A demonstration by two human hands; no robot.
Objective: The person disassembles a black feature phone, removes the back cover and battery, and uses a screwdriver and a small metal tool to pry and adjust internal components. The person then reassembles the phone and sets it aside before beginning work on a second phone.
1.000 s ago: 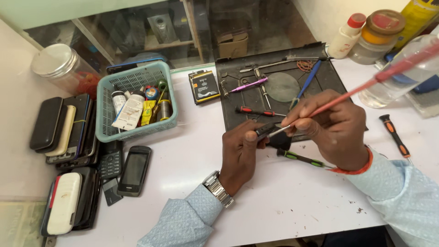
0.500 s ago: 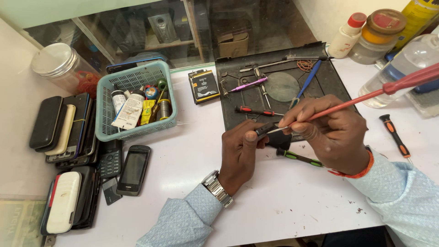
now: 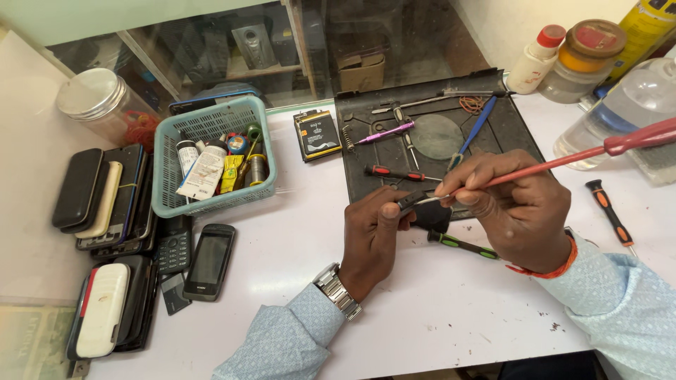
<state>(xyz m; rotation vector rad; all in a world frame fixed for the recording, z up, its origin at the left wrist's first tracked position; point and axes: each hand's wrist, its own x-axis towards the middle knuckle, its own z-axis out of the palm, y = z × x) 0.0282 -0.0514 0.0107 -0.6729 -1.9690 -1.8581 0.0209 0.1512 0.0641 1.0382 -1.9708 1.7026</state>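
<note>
The left hand (image 3: pixel 373 236) is closed around a small dark phone part (image 3: pixel 422 211), thumb on top and fingers curled beneath, holding it just above the near edge of the black rubber work mat (image 3: pixel 517 134), close to the middle of the white tabletop (image 3: pixel 436 309). The right hand (image 3: pixel 517 211) is pinched shut low on a long red-handled brush (image 3: pixel 563 162), whose handle runs off toward 2 o'clock and whose tip meets the part at the left thumb. To brush well, I would judge the grip near the bristle end the right one: it gives short, controlled strokes, and the two hands braced near each other steady the work. The part is best kept tilted so loosened dust falls onto the mat and not back into it; whether the bristles reach the recess cannot be told, since the fingers hide it. A green-and-black screwdriver (image 3: pixel 461 245) lies just below the hands at 6 o'clock, near enough to be nudged by the right wrist. At 9 o'clock sit a teal plastic basket of small bottles and tubes (image 3: pixel 211 127) and a black touchscreen phone (image 3: pixel 209 260); a clear plastic bottle (image 3: pixel 620 112) stands at 2 o'clock, under the brush handle's far end, so wide swings risk striking it.
</note>
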